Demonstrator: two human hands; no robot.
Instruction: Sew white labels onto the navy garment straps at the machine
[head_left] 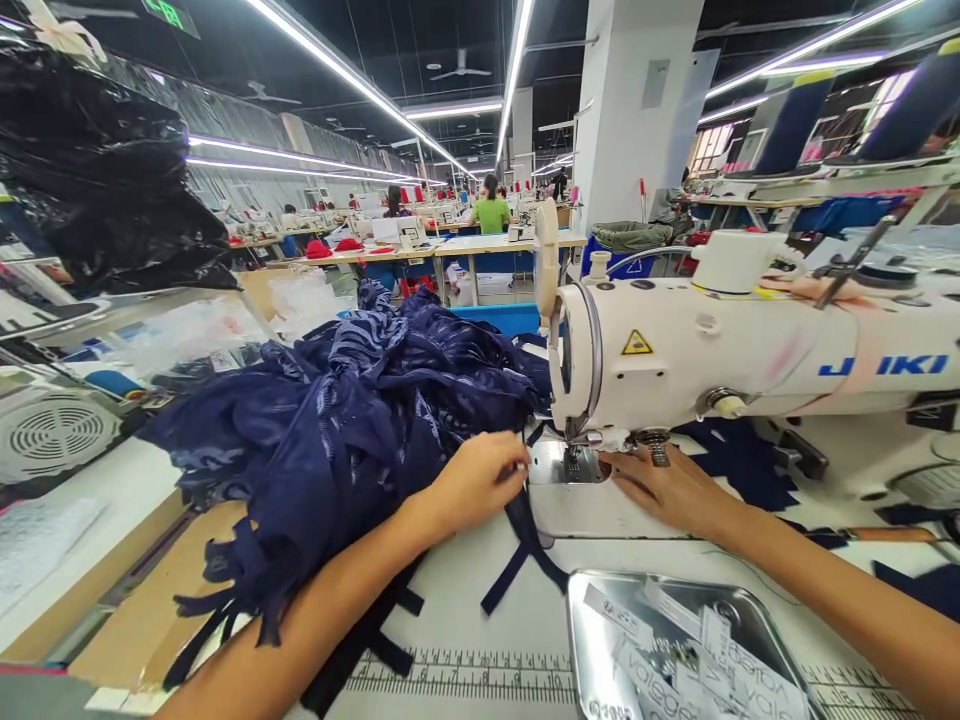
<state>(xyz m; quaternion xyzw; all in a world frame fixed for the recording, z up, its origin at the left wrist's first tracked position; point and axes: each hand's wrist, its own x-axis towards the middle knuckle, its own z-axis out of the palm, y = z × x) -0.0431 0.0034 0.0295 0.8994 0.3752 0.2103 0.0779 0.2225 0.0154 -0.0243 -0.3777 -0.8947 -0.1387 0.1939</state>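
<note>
My left hand point(484, 482) is closed, its fingers curled at the left edge of the sewing machine's metal needle plate point(547, 466). Whether anything is pinched in it is hidden. Navy fabric straps point(525, 530) hang just below those fingers. My right hand point(667, 487) lies with fingers stretched out on the machine bed, fingertips at the right side of the presser foot point(574, 462). Above both hands is the white sewing machine point(750, 350). A large heap of navy garments point(352, 400) with dangling straps spreads beside and behind my left arm.
In front of the machine, a metal tray point(581, 640) holds printed labels point(675, 660), partly over a ruler scale point(480, 675). Navy scraps point(742, 460) lie behind my right hand. A black plastic bag point(97, 160) hangs upper left. A person in green point(491, 208) sits farther back.
</note>
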